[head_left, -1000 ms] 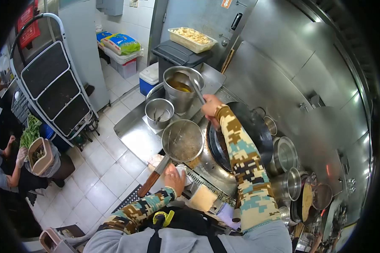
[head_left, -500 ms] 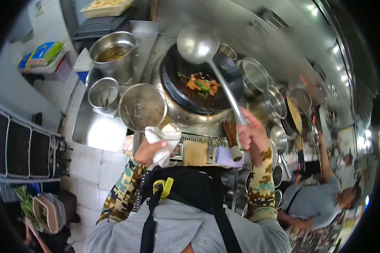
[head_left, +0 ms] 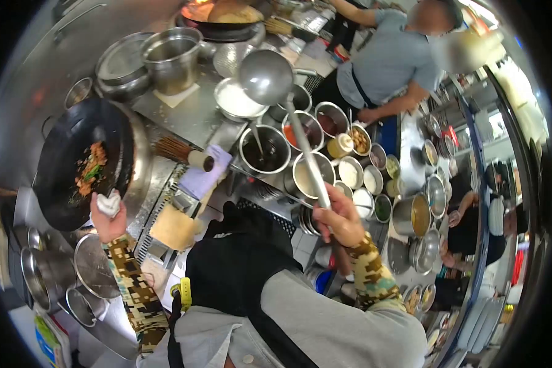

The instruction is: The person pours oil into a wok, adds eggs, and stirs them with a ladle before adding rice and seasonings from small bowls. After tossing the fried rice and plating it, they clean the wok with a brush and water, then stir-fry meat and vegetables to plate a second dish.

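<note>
My left hand is closed around a folded white cloth at the near rim of the black wok. Whether the cloth grips the rim is hard to tell. Orange-brown food with green pieces lies in the wok. In my right hand is the handle of a large steel ladle. Its bowl is held up in front of me, over the seasoning containers. Beneath it are a pot of dark sauce with a spoon in it and a bowl of white contents.
A bamboo brush lies beside a purple cloth right of the wok. Steel pots stand behind. Another person works at the far right, near a second wok with flame. A strainer sits at near left.
My view has swung right, bringing the seasoning containers into sight. My left hand with the cloth has reached the wok's rim. The ladle has moved from above the wok to over the containers.
</note>
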The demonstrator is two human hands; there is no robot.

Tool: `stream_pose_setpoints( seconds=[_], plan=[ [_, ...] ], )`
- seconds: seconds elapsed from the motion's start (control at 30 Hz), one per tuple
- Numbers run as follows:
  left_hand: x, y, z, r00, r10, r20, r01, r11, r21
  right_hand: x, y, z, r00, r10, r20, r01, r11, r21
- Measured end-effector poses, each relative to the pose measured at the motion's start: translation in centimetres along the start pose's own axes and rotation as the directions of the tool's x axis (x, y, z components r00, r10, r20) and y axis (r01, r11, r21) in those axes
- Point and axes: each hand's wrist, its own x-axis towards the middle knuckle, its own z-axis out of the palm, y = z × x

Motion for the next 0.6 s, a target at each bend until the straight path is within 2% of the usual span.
stream_pose_setpoints(
  seconds=[0.03, 0.07, 0.13, 0.17, 0.27, 0.3, 0.43, 0.53, 0.6],
  plan=[
    [1.1, -0.3, 0.1, 0.997, -0.025, -0.079, 0.022, 0.999, -0.035, -1.0, 0.4, -1.2, 0.994, 0.026, -0.110, -0.032, 0.998, -0.059],
    [1.1, -0.1, 0.3, 0.997, -0.038, -0.074, 0.033, 0.997, -0.066, -2.2, 0.3, -2.4, 0.978, 0.038, -0.207, -0.063, 0.991, -0.115],
    [1.7, 0.0, 0.9, 0.986, -0.065, -0.151, 0.036, 0.982, -0.185, -3.7, 0.8, -4.6, 0.956, 0.041, -0.289, -0.116, 0.962, -0.248],
    [2.7, 0.2, -0.4, 0.987, -0.107, -0.116, 0.082, 0.975, -0.205, -3.8, 1.2, -5.0, 0.944, 0.023, -0.330, -0.143, 0.928, -0.344],
    [4.7, 0.5, -2.4, 0.990, -0.015, -0.143, -0.009, 0.986, -0.166, -2.8, 3.0, -6.8, 0.935, 0.069, -0.349, -0.193, 0.923, -0.334],
    [4.5, 0.7, -1.9, 0.982, -0.039, -0.183, 0.018, 0.993, -0.113, -2.1, 3.8, -7.0, 0.940, -0.003, -0.340, -0.134, 0.915, -0.381],
    [3.9, 0.7, -1.5, 0.974, 0.028, -0.223, -0.046, 0.996, -0.074, -0.5, 4.3, -7.5, 0.932, 0.040, -0.360, -0.190, 0.900, -0.392],
    [4.1, 0.1, -1.4, 0.970, 0.052, -0.238, -0.067, 0.996, -0.056, 1.1, 5.4, -8.0, 0.931, 0.108, -0.348, -0.235, 0.908, -0.346],
    [3.2, 0.0, -0.5, 0.969, 0.042, -0.244, -0.060, 0.996, -0.069, 1.0, 5.7, -8.2, 0.928, 0.136, -0.348, -0.206, 0.963, -0.173]
  ],
)
